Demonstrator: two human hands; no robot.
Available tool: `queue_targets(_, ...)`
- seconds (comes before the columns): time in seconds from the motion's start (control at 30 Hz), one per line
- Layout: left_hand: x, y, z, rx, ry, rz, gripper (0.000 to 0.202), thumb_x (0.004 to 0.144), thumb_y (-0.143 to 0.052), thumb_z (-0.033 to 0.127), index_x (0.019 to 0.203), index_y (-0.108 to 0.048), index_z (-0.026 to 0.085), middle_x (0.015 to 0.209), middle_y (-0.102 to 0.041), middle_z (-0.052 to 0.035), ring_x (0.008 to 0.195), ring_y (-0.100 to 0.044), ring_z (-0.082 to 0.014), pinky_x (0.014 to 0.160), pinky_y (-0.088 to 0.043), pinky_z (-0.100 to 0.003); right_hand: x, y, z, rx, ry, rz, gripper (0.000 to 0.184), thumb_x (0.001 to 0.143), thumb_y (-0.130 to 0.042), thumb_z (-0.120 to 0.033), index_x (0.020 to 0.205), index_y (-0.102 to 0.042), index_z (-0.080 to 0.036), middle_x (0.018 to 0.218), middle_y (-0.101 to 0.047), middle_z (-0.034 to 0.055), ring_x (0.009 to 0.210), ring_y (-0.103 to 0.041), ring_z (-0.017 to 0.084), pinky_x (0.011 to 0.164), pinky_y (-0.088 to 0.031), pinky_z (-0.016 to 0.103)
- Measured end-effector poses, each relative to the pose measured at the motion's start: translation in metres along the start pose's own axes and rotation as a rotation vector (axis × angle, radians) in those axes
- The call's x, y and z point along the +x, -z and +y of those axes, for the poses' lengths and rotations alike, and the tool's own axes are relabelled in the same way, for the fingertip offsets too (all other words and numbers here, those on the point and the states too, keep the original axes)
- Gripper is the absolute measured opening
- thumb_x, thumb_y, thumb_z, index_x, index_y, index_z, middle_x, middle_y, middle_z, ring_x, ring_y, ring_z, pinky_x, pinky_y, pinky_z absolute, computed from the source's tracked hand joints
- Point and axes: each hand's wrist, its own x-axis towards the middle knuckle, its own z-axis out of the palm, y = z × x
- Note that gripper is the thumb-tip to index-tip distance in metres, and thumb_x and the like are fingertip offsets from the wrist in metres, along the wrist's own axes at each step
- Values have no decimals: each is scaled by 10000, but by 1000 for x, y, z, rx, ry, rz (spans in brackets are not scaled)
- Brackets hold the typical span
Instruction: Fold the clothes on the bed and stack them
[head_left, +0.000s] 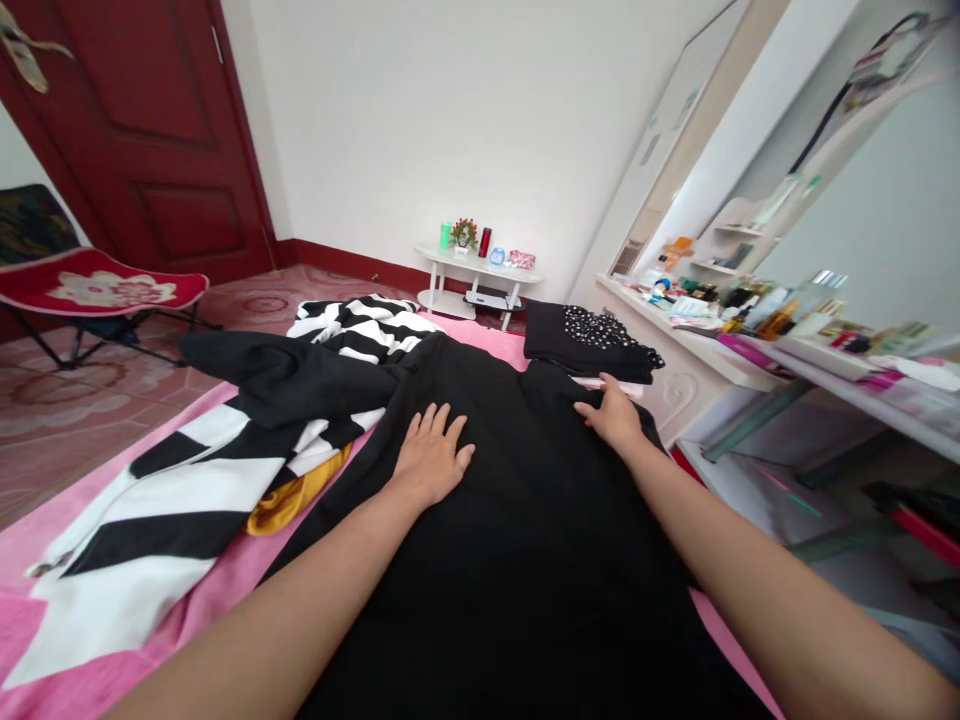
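A large black garment (pixel 510 520) lies spread out in front of me, with one sleeve (pixel 315 380) stretched out to the left. My left hand (pixel 433 457) rests flat on its upper part, fingers spread. Near its upper right edge, my right hand (pixel 616 415) touches the cloth with thumb and forefinger apart; its other fingers are partly hidden. Under the sleeve and to its left is a black-and-white striped garment (pixel 172 510) with a zip. A mustard-yellow cloth (pixel 296 497) peeks out beside it.
Folded black clothes (pixel 547 335), one dotted white, are stacked beyond my right hand on the pink bedding (pixel 480 335). A dressing table (pixel 705 345) crowded with bottles stands at the right. A low white table (pixel 476 262) is by the wall, a red folding chair (pixel 97 290) at the left.
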Motion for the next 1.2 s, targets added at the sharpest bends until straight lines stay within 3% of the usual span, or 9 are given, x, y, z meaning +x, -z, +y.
queue_targets(0.13, 0, 1, 1, -20, 4, -3, 568, 905, -316, 510, 1387, -393, 218, 1499, -273, -87, 1392, -164, -293, 1125, -110, -463, 35, -10, 11, -142, -23, -61, 541, 729, -647, -457, 1185, -570, -175, 982, -675, 111, 894, -638, 262, 779, -471, 352)
queue_targets(0.3, 2, -1, -1, -32, -2, -1, 563, 906, -306, 512, 1401, -369, 249, 1513, -242, -64, 1399, -142, -291, 1125, -102, -479, 69, -13, 39, -296, -104, 206, 420, 794, -568, -438, 1068, -657, -132, 963, -673, 169, 962, -614, 300, 789, -459, 366)
queue_targets(0.37, 3, -2, -1, -26, -6, -6, 564, 907, -302, 513, 1403, -367, 253, 1516, -232, -64, 1399, -141, -293, 1125, -100, -485, 71, -26, 43, -316, -148, 174, 427, 795, -564, -432, 1096, -642, -139, 992, -665, 177, 976, -611, 310, 788, -463, 378)
queue_targets(0.53, 4, -1, 0, -21, 0, -18, 554, 906, -313, 500, 1398, -379, 253, 1514, -240, -46, 1400, -125, -303, 1124, -99, -495, 60, -60, 37, -347, -230, 40, 410, 851, -484, -368, 1111, -595, -71, 1071, -606, 259, 980, -610, 348, 792, -466, 429)
queue_targets(0.7, 3, 0, 0, -22, 5, -14, 554, 902, -316, 502, 1394, -383, 256, 1513, -244, -45, 1400, -130, -299, 1124, -99, -491, 52, -57, 12, -349, -260, 29, 495, 828, -519, -294, 1266, -462, -70, 1265, -450, 300, 1099, -535, 375, 819, -459, 466)
queue_targets(0.8, 2, -1, -1, -25, 8, -10, 566, 902, -294, 521, 1396, -379, 258, 1516, -238, -44, 1400, -128, -299, 1126, -90, -488, 32, -59, -9, -325, -55, 83, 676, 822, -530, -402, 1410, -276, -189, 1478, -218, 198, 1287, -329, 380, 939, -380, 529)
queue_targets(0.9, 2, -1, -1, -27, 9, -20, 578, 902, -281, 534, 1403, -366, 258, 1519, -226, -48, 1401, -124, -297, 1126, -88, -486, 9, -68, -23, -255, 209, -78, 633, 888, -348, -537, 1444, -220, -262, 1530, -159, 70, 1380, -168, 296, 1072, -225, 512)
queue_targets(1.03, 0, 2, -1, -20, 9, -32, 579, 906, -274, 530, 1402, -366, 247, 1519, -222, -70, 1400, -134, -289, 1124, -101, -482, -8, -75, -35, -255, 60, -368, 645, 909, -200, -576, 1456, -227, -235, 1541, -128, 57, 1406, -85, 264, 1104, -113, 518)
queue_targets(1.2, -4, 7, -2, -17, 0, -33, 588, 905, -258, 552, 1400, -364, 254, 1512, -244, -69, 1399, -144, -280, 1125, -114, -468, -50, -68, -56, -238, 19, -357, 690, 902, -175, -594, 1469, -186, -201, 1543, -87, 93, 1406, -47, 302, 1086, -84, 570)
